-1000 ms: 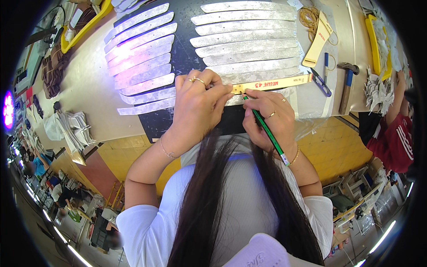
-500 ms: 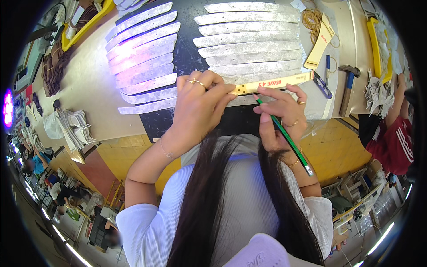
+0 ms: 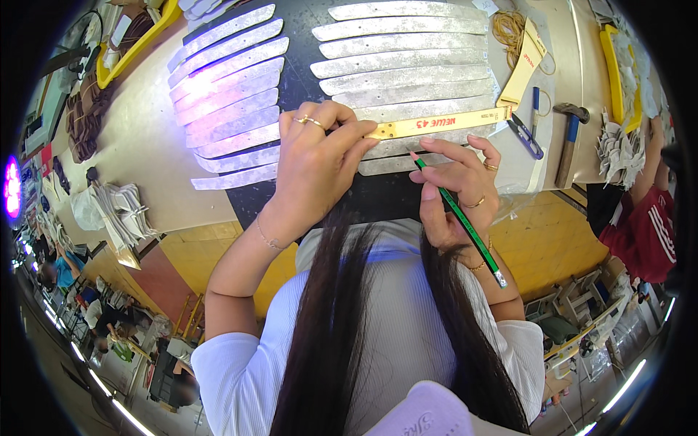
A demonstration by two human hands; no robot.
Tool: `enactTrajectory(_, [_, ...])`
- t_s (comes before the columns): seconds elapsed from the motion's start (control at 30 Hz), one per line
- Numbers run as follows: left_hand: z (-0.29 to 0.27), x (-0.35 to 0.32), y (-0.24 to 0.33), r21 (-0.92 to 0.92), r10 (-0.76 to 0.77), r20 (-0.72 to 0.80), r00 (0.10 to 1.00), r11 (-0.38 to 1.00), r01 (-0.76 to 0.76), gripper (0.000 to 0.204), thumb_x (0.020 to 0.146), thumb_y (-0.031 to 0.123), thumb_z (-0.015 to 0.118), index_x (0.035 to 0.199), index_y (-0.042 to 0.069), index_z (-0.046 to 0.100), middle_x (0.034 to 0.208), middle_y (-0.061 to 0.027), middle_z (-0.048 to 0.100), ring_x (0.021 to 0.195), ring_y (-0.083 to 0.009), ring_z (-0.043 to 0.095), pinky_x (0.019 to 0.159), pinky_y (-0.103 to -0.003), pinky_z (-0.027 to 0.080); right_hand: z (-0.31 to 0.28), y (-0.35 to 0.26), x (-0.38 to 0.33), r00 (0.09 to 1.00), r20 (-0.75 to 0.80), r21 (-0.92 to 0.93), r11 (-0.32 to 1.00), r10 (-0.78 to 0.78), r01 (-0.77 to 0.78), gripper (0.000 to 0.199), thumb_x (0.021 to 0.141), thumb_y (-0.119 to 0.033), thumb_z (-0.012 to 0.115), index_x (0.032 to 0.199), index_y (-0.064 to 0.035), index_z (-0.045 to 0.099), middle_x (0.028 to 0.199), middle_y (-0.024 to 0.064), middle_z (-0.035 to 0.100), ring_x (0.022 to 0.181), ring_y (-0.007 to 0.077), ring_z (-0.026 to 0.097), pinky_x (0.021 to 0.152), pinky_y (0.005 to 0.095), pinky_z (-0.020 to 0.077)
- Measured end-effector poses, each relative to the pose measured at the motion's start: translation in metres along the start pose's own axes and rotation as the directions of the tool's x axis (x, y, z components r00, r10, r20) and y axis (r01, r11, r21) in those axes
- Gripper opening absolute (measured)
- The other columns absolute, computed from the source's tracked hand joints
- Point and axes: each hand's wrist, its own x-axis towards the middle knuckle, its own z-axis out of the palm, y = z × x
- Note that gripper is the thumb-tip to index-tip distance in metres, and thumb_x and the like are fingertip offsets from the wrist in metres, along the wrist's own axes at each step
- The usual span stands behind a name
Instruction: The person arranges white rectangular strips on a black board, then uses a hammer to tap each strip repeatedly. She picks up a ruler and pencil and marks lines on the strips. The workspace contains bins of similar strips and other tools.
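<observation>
Left fingers: the left hand (image 3: 316,171) is pressing down with bent fingers (image 3: 347,139) on the near end of the template (image 3: 443,122), pinning it flat rather than gripping around it.

Right fingers: the right hand (image 3: 454,192) is pinching the pencil (image 3: 456,218) between thumb and fingertips (image 3: 429,145), closed narrowly on the shaft close to the point.

Pencil: its tip is sitting just below the template's lower edge, a little to the right of the left fingertips; the eraser end is slanting back toward the person's right shoulder.

Template: a long yellow strip (with red lettering on it) running away from the left fingers toward the right, its long axis nearly level and tilting slightly upward at the far end; it is lying across the strips (image 3: 407,80).

Key relation: the template's edge is lying just above the pencil tip, so the right hand is the nearer one to that edge, while the left is holding the strip at its near end.

Beyond the fingers: grey-silver strips are lying in two fanned rows on a dark mat (image 3: 302,73), one row above the left knuckles and one further left (image 3: 233,94).

Right of the template's far end: a blue pen (image 3: 534,109), snips (image 3: 525,136) and a hammer (image 3: 568,134) are lying on the bench (image 3: 138,145).

Far right: another person's red sleeve (image 3: 647,232) is showing at the bench's edge.
</observation>
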Motion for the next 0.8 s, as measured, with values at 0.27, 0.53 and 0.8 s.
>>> enactTrajectory(0.27, [0.001, -0.001, -0.003, -0.037, 0.026, -0.013, 1.0, 0.999, -0.027, 0.018, 0.079, 0.017, 0.079, 0.095, 0.012, 0.074, 0.088, 0.0004, 0.058, 0.085, -0.0196, 0.053, 0.079, -0.036, 0.036, 0.005, 0.0, 0.003, 0.997, -0.077, 0.002, 1.0, 0.012, -0.012, 0.015, 0.074, -0.003, 0.066, 0.086, -0.0105, 0.064, 0.079, 0.0029, 0.071, 0.1, 0.0237, 0.07, 0.102, 0.0464, 0.0335])
enactTrajectory(0.53, [0.0, 0.0, -0.002, -0.026, 0.018, -0.007, 1.0, 0.999, -0.018, 0.016, 0.079, 0.017, 0.078, 0.093, 0.012, 0.072, 0.088, 0.0004, 0.058, 0.084, -0.0202, 0.053, 0.079, -0.036, 0.036, 0.009, 0.0, 0.001, 0.994, 0.001, 0.061, 0.992, 0.111, -0.111, 0.011, 0.085, 0.002, 0.061, 0.096, -0.0009, 0.062, 0.103, 0.0183, 0.071, 0.097, 0.0256, 0.071, 0.086, 0.0385, 0.0531])
enactTrajectory(0.8, [0.001, 0.002, -0.001, -0.053, 0.01, -0.014, 1.0, 0.999, -0.011, 0.013, 0.077, 0.015, 0.078, 0.089, 0.012, 0.073, 0.086, 0.0005, 0.057, 0.083, -0.0199, 0.053, 0.078, -0.036, 0.036, 0.024, 0.005, 0.0, 0.991, -0.015, 0.132, 0.983, 0.132, -0.129, 0.019, 0.076, 0.004, 0.067, 0.093, 0.0004, 0.064, 0.103, 0.0198, 0.07, 0.084, 0.0296, 0.072, 0.076, 0.0353, 0.0574])
